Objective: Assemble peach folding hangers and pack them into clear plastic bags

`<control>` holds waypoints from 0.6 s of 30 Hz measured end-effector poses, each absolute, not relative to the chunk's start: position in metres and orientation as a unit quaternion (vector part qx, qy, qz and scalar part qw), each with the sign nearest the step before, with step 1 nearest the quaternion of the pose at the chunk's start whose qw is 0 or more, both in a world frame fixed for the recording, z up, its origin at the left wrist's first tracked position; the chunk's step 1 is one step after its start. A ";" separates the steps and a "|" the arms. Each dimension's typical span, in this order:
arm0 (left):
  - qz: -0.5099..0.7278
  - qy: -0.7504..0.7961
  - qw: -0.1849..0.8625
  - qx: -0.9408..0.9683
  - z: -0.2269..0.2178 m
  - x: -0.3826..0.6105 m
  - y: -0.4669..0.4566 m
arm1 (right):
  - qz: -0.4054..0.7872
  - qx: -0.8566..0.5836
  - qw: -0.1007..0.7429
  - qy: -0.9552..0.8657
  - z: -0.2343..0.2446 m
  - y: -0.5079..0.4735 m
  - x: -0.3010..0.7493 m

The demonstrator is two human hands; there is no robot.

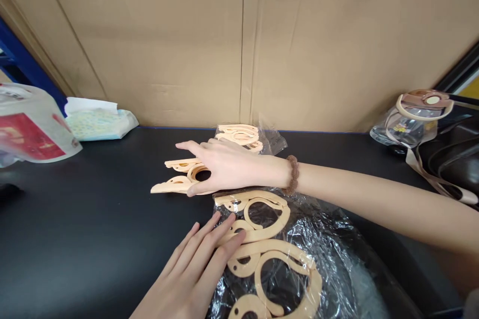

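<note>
My left hand (198,259) lies flat with its fingers stretched over the left edge of a clear plastic bag (337,259). Inside the bag are beige folding hangers (284,259), laid one behind another. Farther back, my right hand (224,164) reaches across from the right, palm down, over a loose folding hanger (175,184). The thumb sits at this hanger's near side and the index finger sticks out to the left. The other fingertips are partly hidden. Behind that hand, more beige hangers (239,132) lie in a small clear wrapper.
A tall cardboard panel (187,50) stands along the back of the black table (93,229). On the left are a white plastic package (33,124) with a red patch and a tissue pack (101,122). A clear strapped bottle (415,119) and a black bag (460,154) are at the right.
</note>
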State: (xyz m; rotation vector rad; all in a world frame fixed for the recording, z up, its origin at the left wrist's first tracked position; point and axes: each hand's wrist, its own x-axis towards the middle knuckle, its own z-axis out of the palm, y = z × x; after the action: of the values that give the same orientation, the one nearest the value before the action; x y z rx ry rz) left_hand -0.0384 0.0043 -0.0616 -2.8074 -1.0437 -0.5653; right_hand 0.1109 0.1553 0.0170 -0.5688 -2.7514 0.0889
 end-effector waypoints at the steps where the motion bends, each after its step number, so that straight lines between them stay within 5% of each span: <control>1: -0.186 -0.341 0.043 -0.920 -0.062 -0.039 0.004 | 0.014 -0.203 0.168 -0.964 0.018 0.156 0.109; 18: -0.167 -0.364 0.025 -0.916 -0.062 -0.039 0.001 | -0.101 -0.454 0.205 -0.861 0.066 0.077 0.280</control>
State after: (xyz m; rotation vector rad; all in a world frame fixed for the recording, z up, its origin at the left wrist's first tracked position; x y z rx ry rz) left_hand -0.0391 0.0012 -0.0624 -2.8321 -1.1249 -0.5165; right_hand 0.2799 0.0774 0.0664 -1.2648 -2.4013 -0.2817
